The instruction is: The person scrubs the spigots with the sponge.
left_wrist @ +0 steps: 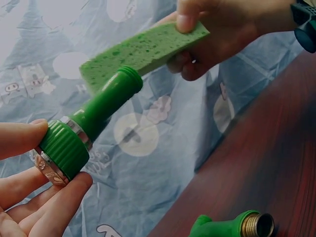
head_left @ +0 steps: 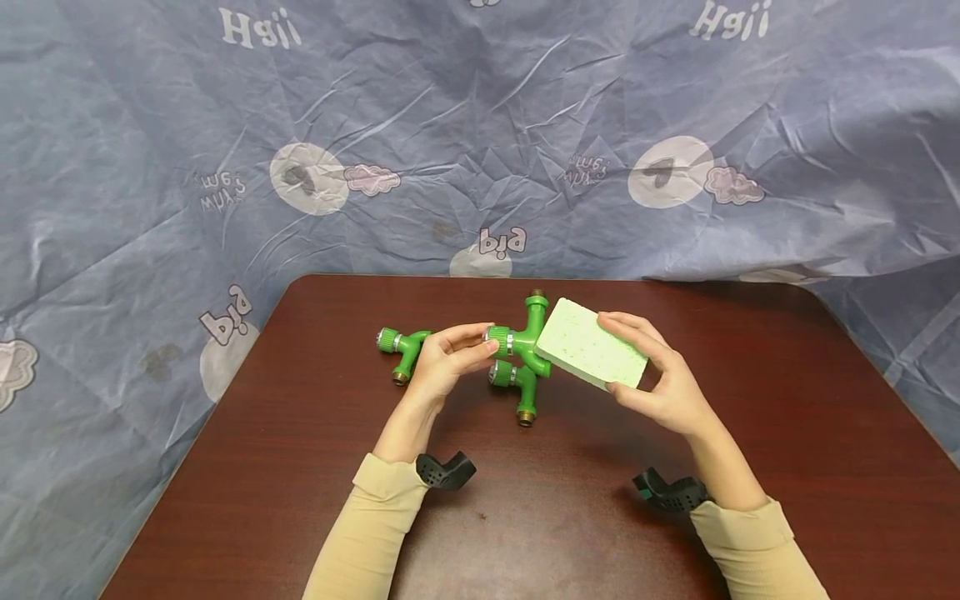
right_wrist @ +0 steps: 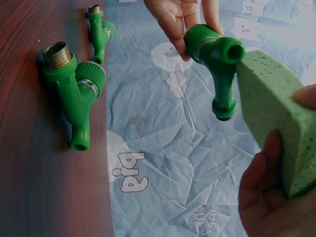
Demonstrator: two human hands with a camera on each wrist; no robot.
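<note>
My left hand (head_left: 448, 360) pinches a green tap (head_left: 534, 329) by its ribbed knob, holding it up over the table. In the left wrist view the thumb and fingers lie round the knob (left_wrist: 64, 148), and the tap's spout points toward the sponge. My right hand (head_left: 652, 367) grips a light green sponge (head_left: 592, 346) between thumb and fingers. One end of the sponge is close against the held tap's body; in the right wrist view the sponge (right_wrist: 271, 94) meets the tap (right_wrist: 222, 74) near its spout, though whether they press together I cannot tell.
Two more green taps lie on the dark wooden table (head_left: 300, 500): one tap (head_left: 405, 350) left of the left hand, partly hidden by it, another tap (head_left: 521, 387) just below the held one. A blue patterned cloth (head_left: 480, 125) hangs behind the table.
</note>
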